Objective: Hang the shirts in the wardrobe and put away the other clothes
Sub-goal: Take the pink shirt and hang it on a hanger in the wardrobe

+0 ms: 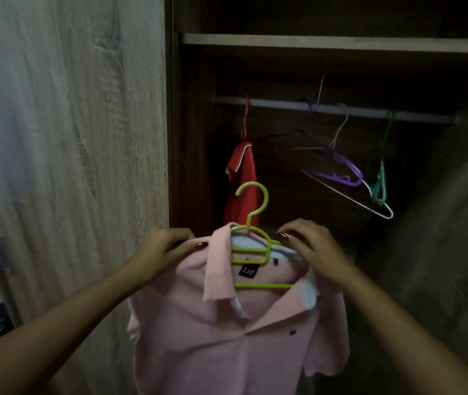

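Observation:
A pink polo shirt [227, 332] hangs from a lime-green hanger [251, 249] in front of the open wardrobe. My left hand [167, 246] grips the shirt's left shoulder. My right hand [312, 246] pinches the right shoulder and collar over the hanger's arm. The hanger's hook points up, well below the white rail [335, 109]. A red polo shirt [242, 183] hangs from a pink hanger [244, 118] at the rail's left end.
Empty purple [341, 169], white [369, 203] and green [381, 183] hangers dangle on the rail's right half. A shelf [335, 42] runs above the rail. A wood-grain door panel [70, 138] stands at left, another panel [449, 209] at right.

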`<state>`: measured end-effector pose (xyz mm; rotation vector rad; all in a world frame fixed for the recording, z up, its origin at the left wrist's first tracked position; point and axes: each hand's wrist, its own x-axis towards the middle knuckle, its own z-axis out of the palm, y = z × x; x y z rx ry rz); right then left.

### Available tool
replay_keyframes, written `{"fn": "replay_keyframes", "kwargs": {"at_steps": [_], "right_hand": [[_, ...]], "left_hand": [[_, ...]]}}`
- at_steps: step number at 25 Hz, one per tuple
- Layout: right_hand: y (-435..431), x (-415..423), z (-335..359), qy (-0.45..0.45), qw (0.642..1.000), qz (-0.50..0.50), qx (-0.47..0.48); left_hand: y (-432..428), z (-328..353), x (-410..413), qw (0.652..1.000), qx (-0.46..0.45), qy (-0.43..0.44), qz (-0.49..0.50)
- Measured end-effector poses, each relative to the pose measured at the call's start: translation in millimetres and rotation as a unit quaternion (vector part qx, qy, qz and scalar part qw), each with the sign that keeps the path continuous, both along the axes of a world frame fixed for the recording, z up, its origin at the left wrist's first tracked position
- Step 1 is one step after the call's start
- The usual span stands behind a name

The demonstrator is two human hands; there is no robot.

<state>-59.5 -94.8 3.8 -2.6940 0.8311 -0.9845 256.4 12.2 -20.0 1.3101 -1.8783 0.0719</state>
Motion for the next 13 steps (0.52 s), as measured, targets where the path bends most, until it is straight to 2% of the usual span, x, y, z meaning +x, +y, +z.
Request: {"fn": "replay_keyframes", "kwargs": {"at_steps": [2, 4, 7, 10, 11, 13], "right_hand": [[-11.2, -17.7, -10.0, 0.063, 0.994, -0.084, 0.008], [-17.5, -25.1, -22.9, 0.1, 0.988, -0.119, 0.025], [-22.0, -22.3, -23.7, 0.134, 0.986, -0.094, -0.001], [-20.7, -25.2, -7.9, 0.21, 0.976, -0.041, 0.047], [-17.2, -25.6, -3.9, 0.199, 0.977, -0.022, 0.072], [-6.8, -23.1, 3.5, 0.111, 0.981, 0.031, 0.157]], "left_hand": [[3.1, -5.7, 5.4, 0.999, -0.03, 0.02, 0.013], [6.1, -8.5, 7.7, 0.999, -0.041, 0.02, 0.013], [6.9, -8.4, 8.8, 0.998, -0.05, -0.015, 0.02], [11.6, -9.6, 5.6, 0.993, -0.078, -0.09, 0.016], [13.5, -11.5, 3.7, 0.991, -0.081, -0.109, 0.009], [15.3, -15.4, 0.7, 0.992, -0.077, -0.102, 0.003]]}}
